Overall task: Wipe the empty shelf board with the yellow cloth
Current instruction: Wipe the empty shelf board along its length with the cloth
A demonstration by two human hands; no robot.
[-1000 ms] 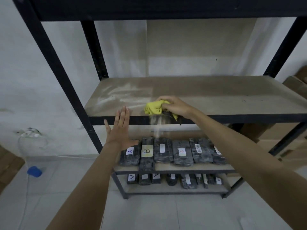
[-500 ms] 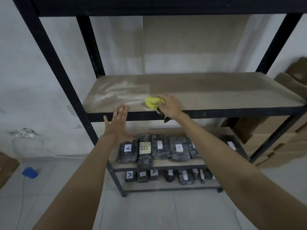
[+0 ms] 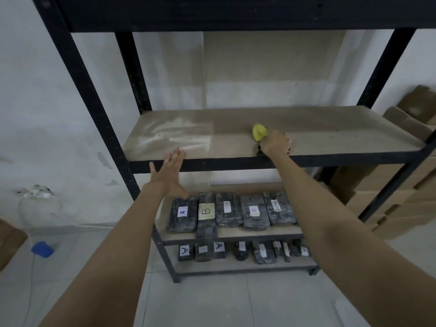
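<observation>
Yellow cloth [image 3: 259, 131]: bunched into a small wad and pressed onto the shelf board, right of the board's middle and towards its front half; most of the wad sticks out on the far-left side of the fist, pointing away to the back wall.
Shelf board [image 3: 330, 133]: a bare brown board set in a black metal frame [image 3: 101, 119]; its long axis runs left to right across the view, with the front edge nearest the camera.
Dust [image 3: 174, 135]: pale, streaked patches are seen on the left part of the board; the part around the cloth looks darker and plainer.
Right hand [image 3: 274, 143]: closed around the cloth, knuckles up, resting on the board just behind its front edge.
Left hand [image 3: 168, 172]: held flat and spread wide, nothing gripped; the fingertips lie at the front edge of the board near its left end, though contact cannot be told for certain.
Lower shelf [image 3: 236, 233]: a row of dark wrapped packs [image 3: 228, 210] is laid side by side, each with a paper label.
Labels: "A" and "B" are read on the two left packs; a red letter on another is not clear, and the rightmost handwritten word cannot be made out.
Bottom shelf [image 3: 247, 267]: more dark packs are stored, several marked "A".
Cardboard boxes [image 3: 401, 199]: stacked to the right of the frame.
Blue object [image 3: 42, 249]: lies on the tiled floor at the left, its kind not clear.
</observation>
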